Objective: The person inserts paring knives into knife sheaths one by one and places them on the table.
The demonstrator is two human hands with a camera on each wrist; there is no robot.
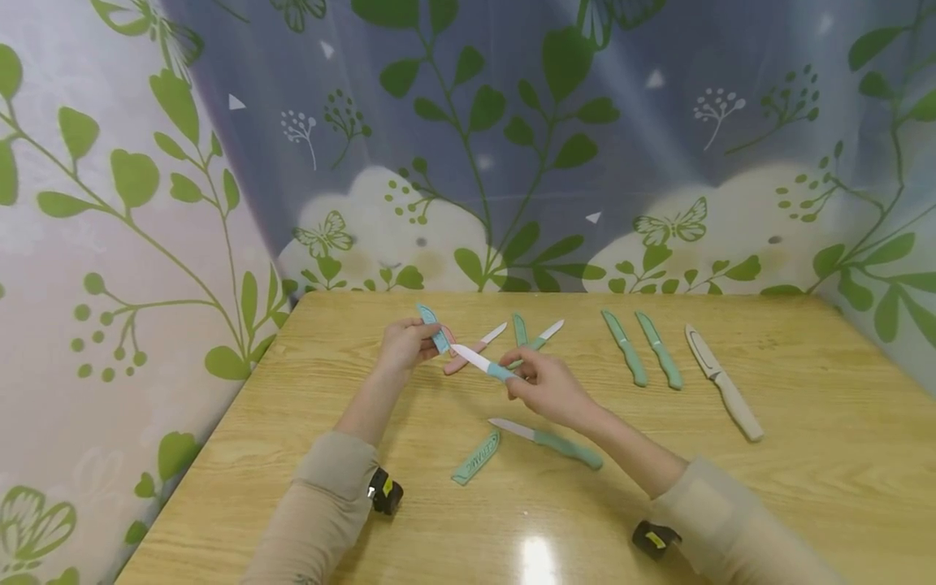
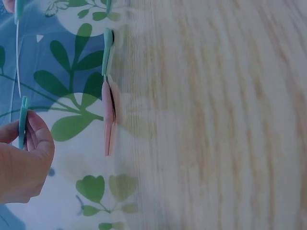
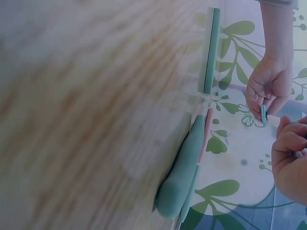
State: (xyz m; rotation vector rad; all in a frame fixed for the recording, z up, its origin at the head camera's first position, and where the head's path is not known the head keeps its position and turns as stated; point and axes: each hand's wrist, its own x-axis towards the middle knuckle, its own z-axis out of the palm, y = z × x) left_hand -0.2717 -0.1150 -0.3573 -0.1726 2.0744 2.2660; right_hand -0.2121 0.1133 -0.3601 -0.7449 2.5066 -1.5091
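My left hand (image 1: 400, 349) pinches a light blue knife sheath (image 1: 431, 321) between thumb and fingers, held above the table. My right hand (image 1: 552, 388) grips the blue handle of a paring knife (image 1: 471, 357) whose white blade points left. In the head view the blade tip is close to the sheath's lower end; in the left wrist view, the tip and the sheath (image 2: 23, 120) stand nearly in line. Under the hands lie an unsheathed green knife (image 1: 566, 448) and a green sheath (image 1: 477, 459) with raised lettering. Just behind is a pink knife (image 1: 478, 349), its pink sheath (image 1: 448, 334) partly hidden.
Behind my right hand, another green knife (image 1: 548, 332) lies bare beside its green sheath (image 1: 520, 327). Farther right are two sheathed green knives (image 1: 625, 348) and a larger beige knife (image 1: 724, 383) in its sheath. A patterned curtain (image 1: 468, 146) borders the wooden table (image 1: 819, 487).
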